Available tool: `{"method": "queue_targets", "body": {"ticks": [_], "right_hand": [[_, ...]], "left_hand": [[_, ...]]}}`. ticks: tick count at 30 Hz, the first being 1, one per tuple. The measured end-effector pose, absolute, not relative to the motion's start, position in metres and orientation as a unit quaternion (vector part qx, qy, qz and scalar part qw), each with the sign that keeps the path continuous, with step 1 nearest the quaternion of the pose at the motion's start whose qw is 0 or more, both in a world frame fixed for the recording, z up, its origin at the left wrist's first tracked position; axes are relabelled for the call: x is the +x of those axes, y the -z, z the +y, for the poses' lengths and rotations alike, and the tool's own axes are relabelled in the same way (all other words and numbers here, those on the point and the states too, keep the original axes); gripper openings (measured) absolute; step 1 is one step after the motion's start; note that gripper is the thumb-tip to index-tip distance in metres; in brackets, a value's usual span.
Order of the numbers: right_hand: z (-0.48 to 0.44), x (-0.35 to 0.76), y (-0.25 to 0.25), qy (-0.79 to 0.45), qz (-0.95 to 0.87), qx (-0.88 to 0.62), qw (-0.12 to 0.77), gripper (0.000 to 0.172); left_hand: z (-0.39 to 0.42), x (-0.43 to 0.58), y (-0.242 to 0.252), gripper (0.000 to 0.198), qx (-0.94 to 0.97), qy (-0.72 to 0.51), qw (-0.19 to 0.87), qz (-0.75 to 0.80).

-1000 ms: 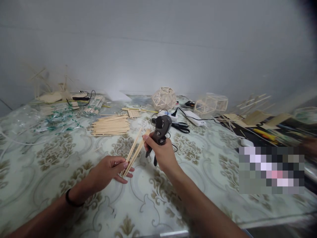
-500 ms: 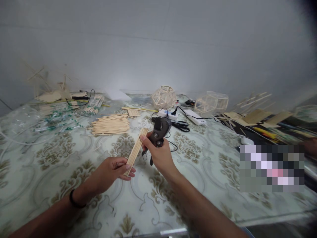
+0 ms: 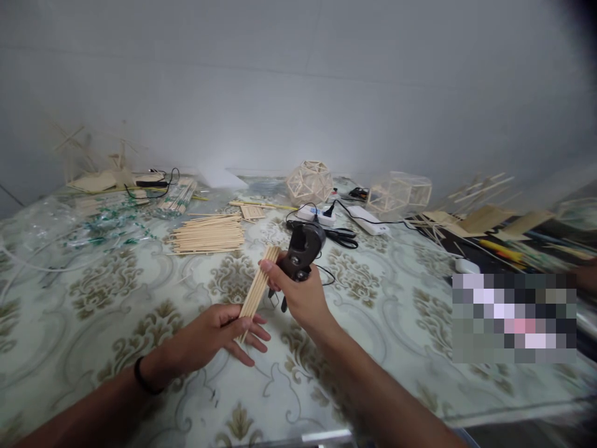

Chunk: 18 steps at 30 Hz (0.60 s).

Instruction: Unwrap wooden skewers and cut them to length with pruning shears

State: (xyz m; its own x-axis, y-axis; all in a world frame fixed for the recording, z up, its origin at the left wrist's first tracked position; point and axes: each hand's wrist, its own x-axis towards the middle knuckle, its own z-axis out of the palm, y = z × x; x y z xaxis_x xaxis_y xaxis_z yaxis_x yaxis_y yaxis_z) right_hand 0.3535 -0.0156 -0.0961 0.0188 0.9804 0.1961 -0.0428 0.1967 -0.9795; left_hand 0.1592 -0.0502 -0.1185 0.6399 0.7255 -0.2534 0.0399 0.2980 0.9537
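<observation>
A small bundle of pale wooden sticks (image 3: 257, 286) slants between my two hands above the patterned tablecloth. My left hand (image 3: 228, 333) has its thumb over the lower end of the bundle, with the other fingers spread beneath it. At the upper end, my right hand (image 3: 296, 283) pinches the sticks between thumb and finger. That same hand also holds a black cutter-like tool (image 3: 303, 246), its head pointing up and its handles partly hidden by the palm. Behind the bundle lies a wide pile of similar sticks (image 3: 208, 234).
Toward the back are a round stick frame (image 3: 310, 182), a longer stick frame (image 3: 400, 193), white power strips (image 3: 368, 220) and black cables. Plastic wrappers (image 3: 112, 224) lie at left. Cardboard pieces (image 3: 482, 219) and a partly visible person's hand (image 3: 585, 277) are at right.
My left hand has moved slightly down and right, and its fingers have spread wider under the sticks. The bundle's upper end has shifted a little down in my right hand.
</observation>
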Motion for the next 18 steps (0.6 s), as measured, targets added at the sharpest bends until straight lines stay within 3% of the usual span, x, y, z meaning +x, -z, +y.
{"method": "queue_targets", "body": {"ticks": [18], "right_hand": [[-0.025, 0.346, 0.09, -0.478, -0.558, -0.452, 0.507, 0.041]], "left_hand": [[-0.052, 0.159, 0.129, 0.045, 0.519, -0.247, 0.749, 0.329]]}}
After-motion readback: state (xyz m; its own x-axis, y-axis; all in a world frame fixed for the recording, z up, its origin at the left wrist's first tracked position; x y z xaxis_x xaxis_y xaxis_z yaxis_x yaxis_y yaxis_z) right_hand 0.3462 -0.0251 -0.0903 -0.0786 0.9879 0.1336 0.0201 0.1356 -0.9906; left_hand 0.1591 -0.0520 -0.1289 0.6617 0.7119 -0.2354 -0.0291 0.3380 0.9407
